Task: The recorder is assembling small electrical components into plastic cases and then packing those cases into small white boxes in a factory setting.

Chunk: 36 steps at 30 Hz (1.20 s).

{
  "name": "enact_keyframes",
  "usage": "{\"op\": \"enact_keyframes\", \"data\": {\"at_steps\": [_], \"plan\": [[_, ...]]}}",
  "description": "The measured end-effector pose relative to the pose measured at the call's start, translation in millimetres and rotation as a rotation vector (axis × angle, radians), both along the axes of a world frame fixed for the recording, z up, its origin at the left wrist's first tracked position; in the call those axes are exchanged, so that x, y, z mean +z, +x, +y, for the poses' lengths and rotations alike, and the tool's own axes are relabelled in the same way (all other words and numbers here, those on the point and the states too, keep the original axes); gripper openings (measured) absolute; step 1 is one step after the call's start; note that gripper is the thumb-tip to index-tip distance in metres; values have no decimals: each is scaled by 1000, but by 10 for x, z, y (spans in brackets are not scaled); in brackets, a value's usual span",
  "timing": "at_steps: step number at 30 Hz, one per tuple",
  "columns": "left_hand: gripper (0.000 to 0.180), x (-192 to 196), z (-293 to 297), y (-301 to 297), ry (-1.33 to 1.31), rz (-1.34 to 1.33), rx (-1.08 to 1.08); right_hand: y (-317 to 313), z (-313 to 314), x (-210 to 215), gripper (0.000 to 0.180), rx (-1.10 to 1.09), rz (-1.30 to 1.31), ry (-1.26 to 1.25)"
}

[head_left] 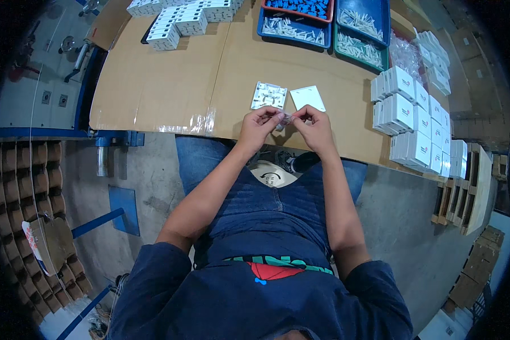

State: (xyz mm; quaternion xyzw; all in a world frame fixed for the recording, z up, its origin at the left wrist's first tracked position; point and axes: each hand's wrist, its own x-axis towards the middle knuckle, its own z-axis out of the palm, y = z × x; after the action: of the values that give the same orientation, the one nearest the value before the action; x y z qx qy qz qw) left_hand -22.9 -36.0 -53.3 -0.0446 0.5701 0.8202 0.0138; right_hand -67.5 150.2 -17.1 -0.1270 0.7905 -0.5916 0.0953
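My left hand (259, 129) and my right hand (316, 130) meet over the near edge of the cardboard-covered table. Thumbs and fingers of both pinch a small clear plastic piece (287, 118), which looks like a little bag; its contents are too small to make out. Just beyond my left fingertips lies a white square housing (268, 95), its inner side facing up with small parts showing. A plain white square cover (307, 98) rests beside it, past my right fingers.
Blue (293, 45), red (297, 16) and green (386, 61) trays at the far side hold small white and blue parts. White boxes (401, 113) are stacked along the right. Rows of white units (190, 24) stand far left. Clear plastic bags (405, 56) lie behind the boxes.
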Motion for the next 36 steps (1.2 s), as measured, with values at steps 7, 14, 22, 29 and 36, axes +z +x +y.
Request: {"op": "enact_keyframes", "data": {"at_steps": [7,14,22,29,36], "plan": [[16,28,10,1,25,0,5,34,-62,18,12,-16,-55,-111],[16,9,0,-10,-11,7,-9,27,-63,-14,14,-32,44,-11],[16,115,45,11,-35,13,37,43,-61,17,12,-42,63,-14],[15,64,32,15,-5,4,45,45,-71,-26,12,-44,64,-3],[15,125,31,18,-3,-48,78,44,-77,-6,11,-53,67,20]]}}
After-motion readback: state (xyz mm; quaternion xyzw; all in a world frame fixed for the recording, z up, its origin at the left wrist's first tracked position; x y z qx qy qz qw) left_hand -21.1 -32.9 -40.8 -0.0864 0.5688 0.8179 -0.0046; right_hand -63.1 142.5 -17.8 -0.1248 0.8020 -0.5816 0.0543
